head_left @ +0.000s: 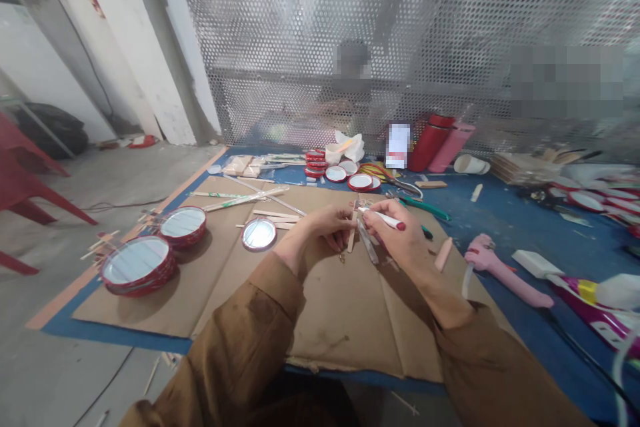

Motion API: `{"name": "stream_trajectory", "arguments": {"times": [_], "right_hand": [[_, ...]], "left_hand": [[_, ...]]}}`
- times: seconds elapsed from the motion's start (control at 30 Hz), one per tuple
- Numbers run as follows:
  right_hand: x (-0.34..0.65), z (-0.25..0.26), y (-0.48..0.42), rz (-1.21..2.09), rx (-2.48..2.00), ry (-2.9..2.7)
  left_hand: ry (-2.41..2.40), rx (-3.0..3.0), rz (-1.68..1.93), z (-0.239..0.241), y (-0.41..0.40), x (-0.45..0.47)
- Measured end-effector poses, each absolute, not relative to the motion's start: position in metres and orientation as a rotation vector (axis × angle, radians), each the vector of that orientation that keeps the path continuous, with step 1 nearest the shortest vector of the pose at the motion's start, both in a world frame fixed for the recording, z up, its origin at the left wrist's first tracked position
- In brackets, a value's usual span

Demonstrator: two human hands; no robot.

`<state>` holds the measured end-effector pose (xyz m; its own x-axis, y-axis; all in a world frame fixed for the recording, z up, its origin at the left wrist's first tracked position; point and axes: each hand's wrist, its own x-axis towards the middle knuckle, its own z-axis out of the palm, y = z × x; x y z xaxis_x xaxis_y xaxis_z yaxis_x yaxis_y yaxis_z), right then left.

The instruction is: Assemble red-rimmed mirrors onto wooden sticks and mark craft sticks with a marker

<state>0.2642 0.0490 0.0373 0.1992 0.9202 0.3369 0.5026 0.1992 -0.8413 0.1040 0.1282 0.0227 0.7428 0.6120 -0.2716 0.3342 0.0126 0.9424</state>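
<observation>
My left hand (pixel 320 230) is curled, its fingertips pinching a short flat wooden stick (pixel 351 239) that stands on the cardboard sheet (pixel 320 307). My right hand (pixel 397 233) is closed round a white pen-like tool (pixel 385 218), whose tip meets the top of the stick. A thin grey strip (pixel 368 244) lies under my right fingers. A small round mirror (pixel 259 234) lies flat just left of my left hand. Both sleeves are brown.
Two red-rimmed round mirrors (pixel 137 263) (pixel 183 223) sit at the left. More wooden sticks (pixel 245 199), red lids (pixel 336 173), scissors (pixel 395 180), red and pink bottles (pixel 440 141), a pink glue gun (pixel 505 273) and a white plug (pixel 535 263) lie on the blue table. Perforated metal screen behind; red chair far left.
</observation>
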Motion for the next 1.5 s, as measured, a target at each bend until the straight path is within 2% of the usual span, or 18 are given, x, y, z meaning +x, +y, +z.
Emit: {"name": "stream_trajectory", "arguments": {"times": [0.4, 0.83, 1.0, 1.17, 1.5], "right_hand": [[0.262, 0.037, 0.053, 0.787, -1.315, -1.23], [0.263, 0.033, 0.047, 0.564, -1.336, -1.392], [0.264, 0.046, 0.041, 0.403, -1.316, -1.524], [0.262, 0.053, 0.032, 0.532, -1.294, -1.45], [0.244, 0.028, 0.018, 0.381, -1.189, -1.598]], "left_hand": [[0.745, 1.548, 0.268, 0.024, 0.127, 0.102], [0.692, 1.535, 0.166, 0.026, 0.129, 0.099], [0.676, 1.506, 0.12, 0.025, 0.129, 0.1], [0.676, 1.506, 0.07, 0.027, 0.126, 0.099], [0.61, 1.531, -0.121, 0.022, 0.131, 0.099]]}}
